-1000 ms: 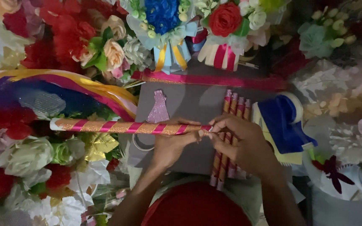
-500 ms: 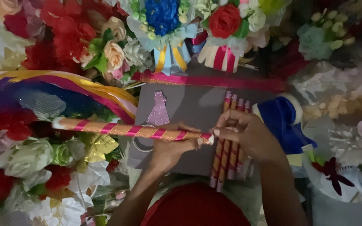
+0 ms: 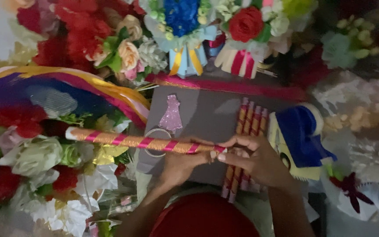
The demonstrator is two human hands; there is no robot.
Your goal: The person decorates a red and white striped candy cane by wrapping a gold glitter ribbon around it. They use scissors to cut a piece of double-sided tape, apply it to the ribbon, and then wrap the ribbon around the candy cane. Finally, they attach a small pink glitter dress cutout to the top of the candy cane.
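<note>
Far left: heaped artificial flowers in white, red and green [image 3: 31, 158], with a rainbow-coloured ribbon fan [image 3: 58, 94] above them. A long stick wrapped in gold and pink spiral ribbon [image 3: 141, 141] lies horizontally, extending from over the flowers to the centre, above the grey bench [image 3: 202, 114]. Left hand [image 3: 180, 164] supports the stick from below near its right end, fingers curled on it. A glittery pink dress-shaped cutout [image 3: 172, 115] lies on the bench just above the stick. Right hand [image 3: 257, 160] has its fingers pinched together on the stick's right tip. Beneath that hand, a bundle of similar gold-and-pink wrapped sticks [image 3: 244, 145] lies upright on the bench. Right of it: blue-and-yellow fabric piece [image 3: 301, 134].
</note>
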